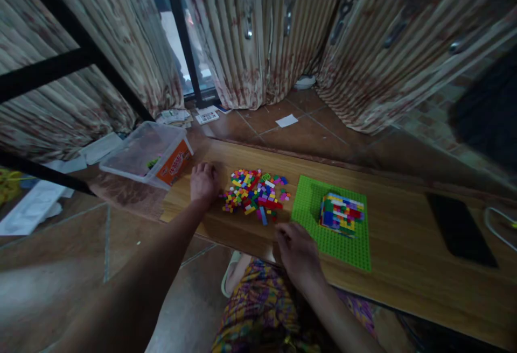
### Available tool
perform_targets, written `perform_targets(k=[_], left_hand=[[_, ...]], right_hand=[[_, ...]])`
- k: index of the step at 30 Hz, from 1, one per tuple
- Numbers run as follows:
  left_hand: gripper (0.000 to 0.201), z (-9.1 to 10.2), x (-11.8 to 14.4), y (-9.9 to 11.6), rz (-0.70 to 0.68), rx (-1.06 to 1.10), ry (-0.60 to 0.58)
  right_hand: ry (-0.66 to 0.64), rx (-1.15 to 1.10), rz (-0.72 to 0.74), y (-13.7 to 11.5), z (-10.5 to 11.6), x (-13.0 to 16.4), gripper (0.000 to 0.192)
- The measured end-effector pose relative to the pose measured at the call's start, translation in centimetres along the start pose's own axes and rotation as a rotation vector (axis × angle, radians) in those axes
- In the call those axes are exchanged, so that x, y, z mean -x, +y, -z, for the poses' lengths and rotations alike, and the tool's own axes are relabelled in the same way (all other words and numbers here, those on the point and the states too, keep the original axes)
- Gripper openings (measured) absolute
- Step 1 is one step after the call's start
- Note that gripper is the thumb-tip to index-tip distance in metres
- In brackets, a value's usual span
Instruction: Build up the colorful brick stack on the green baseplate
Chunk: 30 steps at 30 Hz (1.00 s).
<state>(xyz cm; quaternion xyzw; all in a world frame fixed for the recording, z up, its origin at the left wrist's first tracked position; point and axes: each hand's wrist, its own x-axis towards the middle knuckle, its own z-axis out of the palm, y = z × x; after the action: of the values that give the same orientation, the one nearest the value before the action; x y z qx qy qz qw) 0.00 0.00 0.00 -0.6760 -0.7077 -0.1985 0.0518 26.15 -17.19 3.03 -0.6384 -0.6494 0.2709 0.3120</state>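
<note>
I see left hand point(203, 182) curled, empty, beside brick pile point(255, 194); right hand point(297, 251) loose, grasp unclear. Gathering step; next needs pinch.

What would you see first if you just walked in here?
Probably the bright pile of little bricks mid-table, between the left hand and right hand. Right of it, a colourful block build sits on a green baseplate.

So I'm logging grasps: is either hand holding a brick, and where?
Cannot be told. The left hand rests beside the brick pile; the right hand hides its fingertips.
</note>
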Motion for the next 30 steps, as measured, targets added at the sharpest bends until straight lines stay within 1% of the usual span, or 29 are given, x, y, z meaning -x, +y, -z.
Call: perform_targets(k=[3, 6, 9, 12, 15, 18, 21, 23, 25, 27, 30], left_hand=[[0.026, 0.1, 0.0, 0.1, -0.001, 0.01, 0.0], [0.025, 0.1, 0.1, 0.1, -0.001, 0.019, 0.011], [0.025, 0.0, 0.1, -0.1, -0.004, 0.025, 0.016], [0.025, -0.1, 0.0, -0.3, -0.015, 0.027, 0.02], [0.027, -0.2, -0.1, -0.4, -0.045, 0.032, 0.028], [0.029, -0.2, -0.2, -0.5, -0.052, 0.034, 0.03], [0.03, -0.1, -0.2, -0.5, -0.042, 0.032, 0.022], [0.031, 0.0, -0.2, -0.5, -0.039, 0.024, 0.02], [0.032, 0.0, -0.2, -0.4, -0.035, 0.016, 0.023], [0.032, 0.1, -0.2, -0.4, -0.029, 0.014, 0.021], [0.031, 0.1, -0.3, -0.3, -0.029, 0.011, 0.014]], right_hand=[[0.074, 0.187, 0.025, -0.2, -0.7, -1.7, 0.019], [0.092, 0.325, 0.005, -0.4, -1.5, -2.7, 0.015], [0.091, 0.372, -0.007, -0.4, -2.0, -2.9, 0.014], [0.088, 0.324, 0.017, -0.4, -1.6, -2.4, 0.017], [0.11, 0.23, 0.077, -0.2, -0.1, -1.5, 0.019], [0.184, 0.17, 0.119, 0.6, 2.4, -0.6, 0.021], [0.3, 0.158, 0.122, 2.3, 5.4, -0.4, 0.022], [0.398, 0.186, 0.108, 3.9, 7.3, -0.7, 0.024], [0.465, 0.222, 0.088, 5.5, 8.8, -1.3, 0.027], [0.492, 0.255, 0.077, 6.8, 9.7, -2.0, 0.029], [0.494, 0.294, 0.081, 8.0, 10.2, -2.7, 0.029]])
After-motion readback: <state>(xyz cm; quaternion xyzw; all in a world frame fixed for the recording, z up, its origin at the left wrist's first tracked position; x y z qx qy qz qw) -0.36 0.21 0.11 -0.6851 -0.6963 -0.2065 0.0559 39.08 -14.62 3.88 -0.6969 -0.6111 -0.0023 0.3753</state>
